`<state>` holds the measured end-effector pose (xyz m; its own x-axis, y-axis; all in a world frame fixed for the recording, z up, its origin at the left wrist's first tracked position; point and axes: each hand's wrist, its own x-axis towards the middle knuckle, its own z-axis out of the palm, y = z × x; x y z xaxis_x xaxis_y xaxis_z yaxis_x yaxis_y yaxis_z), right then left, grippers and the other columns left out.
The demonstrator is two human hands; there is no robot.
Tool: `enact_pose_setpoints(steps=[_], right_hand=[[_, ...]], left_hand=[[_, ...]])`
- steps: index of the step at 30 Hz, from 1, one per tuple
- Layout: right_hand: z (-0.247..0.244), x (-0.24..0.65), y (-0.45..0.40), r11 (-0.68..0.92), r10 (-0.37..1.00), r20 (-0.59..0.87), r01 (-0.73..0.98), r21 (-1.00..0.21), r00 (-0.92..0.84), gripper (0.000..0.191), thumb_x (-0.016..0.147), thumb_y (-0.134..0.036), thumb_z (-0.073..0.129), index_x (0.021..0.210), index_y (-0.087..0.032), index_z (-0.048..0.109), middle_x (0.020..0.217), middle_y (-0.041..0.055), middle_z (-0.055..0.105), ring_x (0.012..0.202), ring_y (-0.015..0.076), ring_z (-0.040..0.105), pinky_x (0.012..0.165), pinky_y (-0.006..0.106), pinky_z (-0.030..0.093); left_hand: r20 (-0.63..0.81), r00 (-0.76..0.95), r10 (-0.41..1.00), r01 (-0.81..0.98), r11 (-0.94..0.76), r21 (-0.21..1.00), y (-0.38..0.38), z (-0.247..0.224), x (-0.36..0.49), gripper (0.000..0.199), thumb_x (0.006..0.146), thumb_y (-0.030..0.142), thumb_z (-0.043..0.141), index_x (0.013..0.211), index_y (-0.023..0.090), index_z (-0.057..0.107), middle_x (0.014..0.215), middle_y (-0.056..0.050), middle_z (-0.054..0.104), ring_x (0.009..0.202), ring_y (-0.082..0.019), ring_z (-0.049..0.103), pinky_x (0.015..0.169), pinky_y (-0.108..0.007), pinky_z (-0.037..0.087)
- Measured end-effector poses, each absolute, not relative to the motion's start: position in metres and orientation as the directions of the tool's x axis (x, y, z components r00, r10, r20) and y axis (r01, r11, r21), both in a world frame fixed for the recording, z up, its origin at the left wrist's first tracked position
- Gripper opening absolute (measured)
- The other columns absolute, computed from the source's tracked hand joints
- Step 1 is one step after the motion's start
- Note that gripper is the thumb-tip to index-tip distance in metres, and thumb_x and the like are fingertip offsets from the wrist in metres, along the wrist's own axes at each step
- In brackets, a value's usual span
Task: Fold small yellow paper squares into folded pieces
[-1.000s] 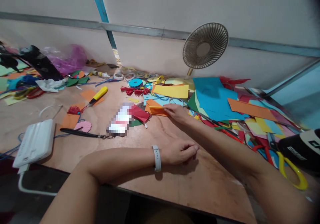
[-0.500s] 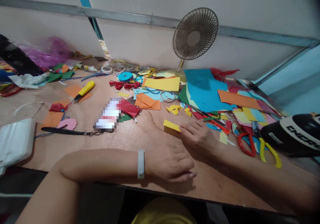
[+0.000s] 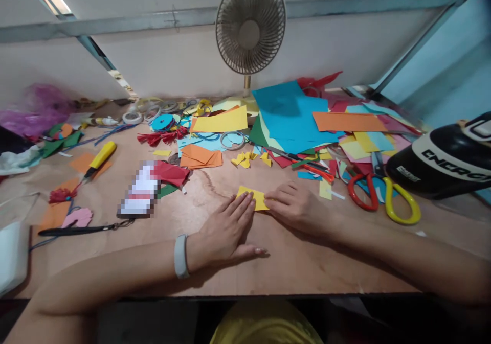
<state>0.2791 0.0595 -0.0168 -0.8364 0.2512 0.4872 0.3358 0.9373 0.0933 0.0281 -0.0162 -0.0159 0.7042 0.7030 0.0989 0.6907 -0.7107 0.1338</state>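
A small yellow paper rectangle [image 3: 260,199] lies on the wooden table in front of me. My left hand [image 3: 227,226] is laid flat, its fingertips resting on the paper's left part and the thumb stretched out to the side. At the paper's right end, my right hand [image 3: 297,206] pinches the edge between closed fingers. Just behind the paper are several little folded yellow paper pieces [image 3: 243,159]. Orange paper pieces [image 3: 199,156] lie beyond, to the left of them.
To the right lie scissors with red and yellow handles [image 3: 402,203] and a black bottle [image 3: 441,157]. Blue sheets [image 3: 293,119] are piled at the back, near a fan [image 3: 250,32]. A phone [image 3: 140,190] and a yellow utility knife [image 3: 102,158] lie to the left.
My left hand has moved forward and flattened onto the yellow paper. The paper, raised on edge before, now lies flat, with my right hand still at its end. The view has shifted right.
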Motion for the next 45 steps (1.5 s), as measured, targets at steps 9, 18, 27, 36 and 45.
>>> enact_pose_setpoints(steps=[9,18,27,36,45], right_hand=[[-0.028,0.286,0.080,0.802,0.491,0.457,0.180,-0.569,-0.742,0.014,0.098,-0.027,0.063,0.100,-0.021,0.076,0.106,0.0091,0.074,0.098,0.0192,0.069,0.087,0.034,0.056],[-0.025,0.272,0.068,0.654,0.675,0.381,0.274,-0.705,-0.632,0.014,0.099,-0.027,0.059,0.088,-0.022,0.067,0.105,0.0078,0.071,0.101,0.0209,0.066,0.089,0.037,0.054],[-0.030,0.269,0.067,0.679,0.701,0.380,0.403,-0.613,-0.603,0.017,0.097,-0.028,0.061,0.081,-0.021,0.062,0.111,0.0110,0.069,0.107,0.0265,0.063,0.092,0.044,0.052],[-0.031,0.268,0.066,0.684,0.710,0.392,0.442,-0.580,-0.585,0.017,0.096,-0.026,0.062,0.080,-0.022,0.060,0.110,0.0105,0.068,0.107,0.0270,0.061,0.091,0.045,0.050],[-0.034,0.267,0.067,0.685,0.709,0.392,0.439,-0.581,-0.587,0.018,0.096,-0.025,0.062,0.080,-0.022,0.056,0.108,0.0102,0.067,0.107,0.0265,0.061,0.092,0.045,0.049]], left_hand=[[0.077,0.723,0.686,0.679,-0.727,0.102,-0.018,-0.008,0.012,0.100,0.093,0.080,0.039,0.153,-0.001,0.032,0.159,-0.030,0.036,0.151,-0.038,0.035,0.124,-0.051,0.033],[0.102,0.771,0.629,0.608,-0.774,0.174,-0.018,-0.015,0.012,0.106,0.095,0.075,0.045,0.162,0.006,0.003,0.162,-0.030,0.030,0.155,-0.037,0.024,0.123,-0.054,0.033],[0.087,0.759,0.645,0.629,-0.762,0.156,-0.018,-0.010,0.015,0.103,0.095,0.076,0.040,0.163,0.009,0.004,0.163,-0.028,0.031,0.154,-0.038,0.028,0.122,-0.053,0.035],[0.041,0.746,0.665,0.656,-0.743,0.134,-0.018,-0.010,0.016,0.098,0.094,0.079,0.038,0.160,0.008,0.022,0.162,-0.028,0.033,0.153,-0.039,0.032,0.121,-0.052,0.037],[0.066,0.741,0.668,0.662,-0.744,0.097,-0.017,-0.008,0.018,0.094,0.094,0.080,0.038,0.153,0.007,0.038,0.158,-0.026,0.041,0.149,-0.038,0.039,0.118,-0.049,0.041]])
